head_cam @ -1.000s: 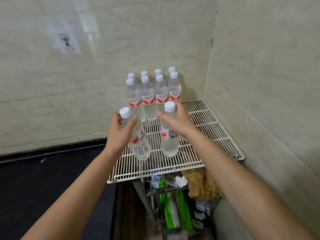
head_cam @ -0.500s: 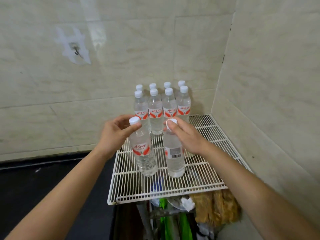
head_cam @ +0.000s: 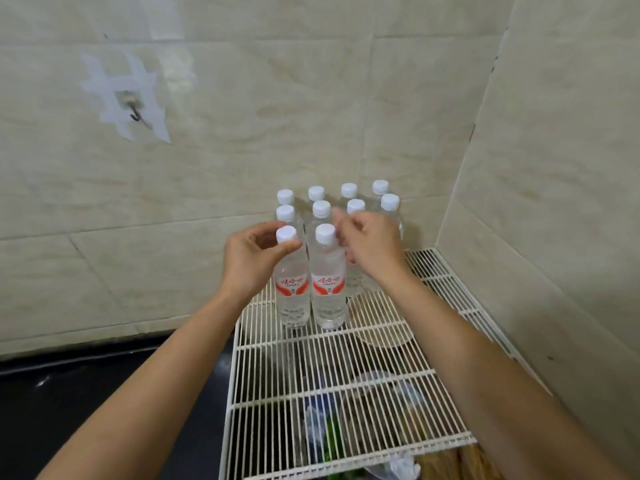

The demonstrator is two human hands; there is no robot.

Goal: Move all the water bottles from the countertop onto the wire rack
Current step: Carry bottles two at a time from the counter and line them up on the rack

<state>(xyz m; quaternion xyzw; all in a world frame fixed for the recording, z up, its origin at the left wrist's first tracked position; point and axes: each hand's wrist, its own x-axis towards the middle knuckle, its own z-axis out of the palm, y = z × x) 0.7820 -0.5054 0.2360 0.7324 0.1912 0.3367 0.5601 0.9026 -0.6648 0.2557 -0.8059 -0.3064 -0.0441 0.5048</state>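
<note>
While two bottles stand upright and touching, side by side on the white wire rack (head_cam: pixel 277 375), both hands are up at their necks. The left hand (head_cam: pixel 254 263) pinches the left bottle (head_cam: pixel 292 296) just under its white cap, thumb in front and fingers curled behind. The right hand (head_cam: pixel 372 249) has curled fingers just beside the neck of the right bottle (head_cam: pixel 329 296); blur hides whether it grips the neck or only touches it. Behind this pair, eight back bottles (head_cam: pixel 321 208) stand in two rows of four in the corner against the tiled wall (head_cam: pixel 311 116). All ten in view are on the rack, each with a white cap. Through the rack's front wires, bags and wrappers show dimly beneath. The dark table (head_cam: pixel 69 410) lies to the left. A hook (head_cam: pixel 135 114) sits taped to the wall, upper left.
</note>
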